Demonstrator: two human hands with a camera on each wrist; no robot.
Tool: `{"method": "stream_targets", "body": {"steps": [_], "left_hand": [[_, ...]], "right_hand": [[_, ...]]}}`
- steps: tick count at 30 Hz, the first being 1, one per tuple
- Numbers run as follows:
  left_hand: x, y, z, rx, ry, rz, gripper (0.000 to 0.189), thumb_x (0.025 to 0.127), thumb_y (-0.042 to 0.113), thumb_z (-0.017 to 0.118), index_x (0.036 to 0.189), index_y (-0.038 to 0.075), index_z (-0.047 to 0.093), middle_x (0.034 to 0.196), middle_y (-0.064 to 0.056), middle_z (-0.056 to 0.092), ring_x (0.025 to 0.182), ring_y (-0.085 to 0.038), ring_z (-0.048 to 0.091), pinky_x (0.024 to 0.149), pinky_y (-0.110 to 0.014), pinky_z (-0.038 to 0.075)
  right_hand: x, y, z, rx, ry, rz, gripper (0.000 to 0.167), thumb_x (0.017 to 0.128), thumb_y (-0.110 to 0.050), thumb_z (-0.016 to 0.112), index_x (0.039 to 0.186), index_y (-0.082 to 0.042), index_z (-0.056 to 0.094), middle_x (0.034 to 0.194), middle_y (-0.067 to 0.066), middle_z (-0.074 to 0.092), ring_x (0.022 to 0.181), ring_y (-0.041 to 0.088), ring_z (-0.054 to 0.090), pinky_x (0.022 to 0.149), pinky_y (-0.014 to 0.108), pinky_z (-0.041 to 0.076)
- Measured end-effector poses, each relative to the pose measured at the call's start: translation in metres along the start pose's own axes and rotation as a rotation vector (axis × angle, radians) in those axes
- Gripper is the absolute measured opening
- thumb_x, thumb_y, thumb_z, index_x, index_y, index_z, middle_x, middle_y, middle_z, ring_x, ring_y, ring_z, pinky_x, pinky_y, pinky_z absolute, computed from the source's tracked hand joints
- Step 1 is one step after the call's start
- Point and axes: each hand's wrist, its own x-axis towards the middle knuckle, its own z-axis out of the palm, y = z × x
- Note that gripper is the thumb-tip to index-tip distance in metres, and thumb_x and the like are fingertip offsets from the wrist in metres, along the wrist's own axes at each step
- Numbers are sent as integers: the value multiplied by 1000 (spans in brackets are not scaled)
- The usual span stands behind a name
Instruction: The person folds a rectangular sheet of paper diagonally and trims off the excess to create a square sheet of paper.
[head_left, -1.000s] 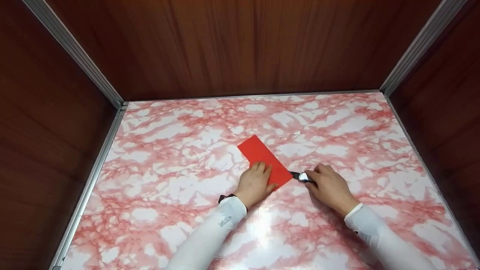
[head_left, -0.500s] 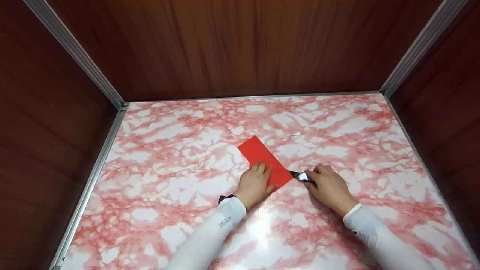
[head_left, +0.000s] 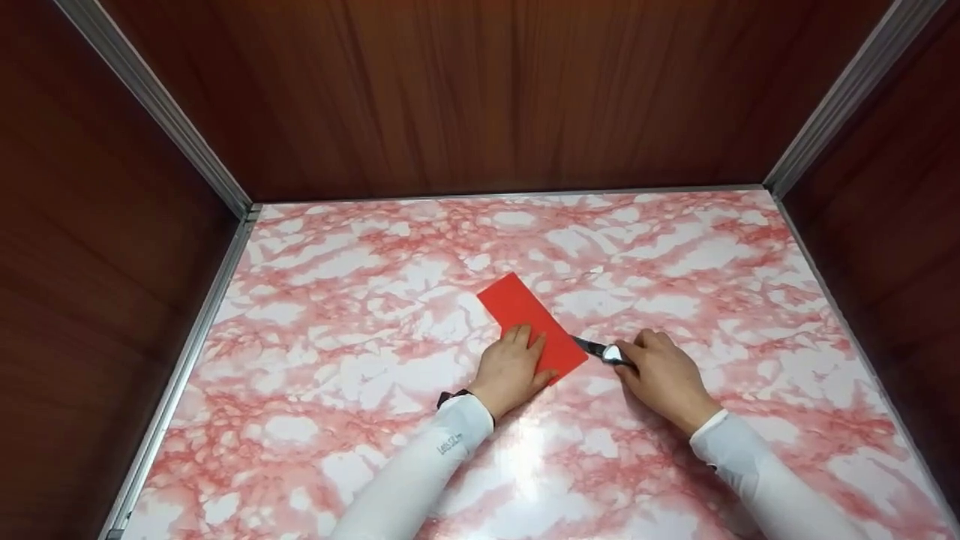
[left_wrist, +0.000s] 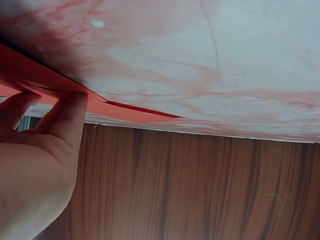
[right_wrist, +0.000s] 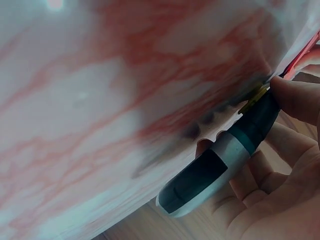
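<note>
Folded red paper on table; left hand laid over it, pressing, no grip seen. Right hand: fingers wrapped round utility knife, blade at paper's edge. Paper likely light, thin, easily creased; best pinned flat, clear of blade.

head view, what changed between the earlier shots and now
The black and silver tool now meets the right edge of the red paper slightly farther up from its near right corner, and more of the tool's dark front end shows. Nothing was let go or newly taken: the right hand still holds the tool, the left hand still rests on the paper.
</note>
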Motion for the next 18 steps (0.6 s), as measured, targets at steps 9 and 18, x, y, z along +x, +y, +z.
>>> {"method": "stream_targets", "body": {"steps": [9,18], "left_hand": [[1,-4,-1,-7,-45,-12,77,100,60,54,152,4,48,153,-14,49,143,-28,42,108,-36,44],[2,-6,-1,-21,-105,-44,81,100,64,51,153,4,46,158,-17,42,148,-30,34,122,-40,24]], "right_hand": [[0,2,0,-6,11,-12,40,90,-20,80,125,-3,72,98,9,58,86,27,53,66,42,49],[2,1,1,-12,27,-16,39,89,-21,81,123,-4,73,98,9,58,85,27,54,66,42,49]]}}
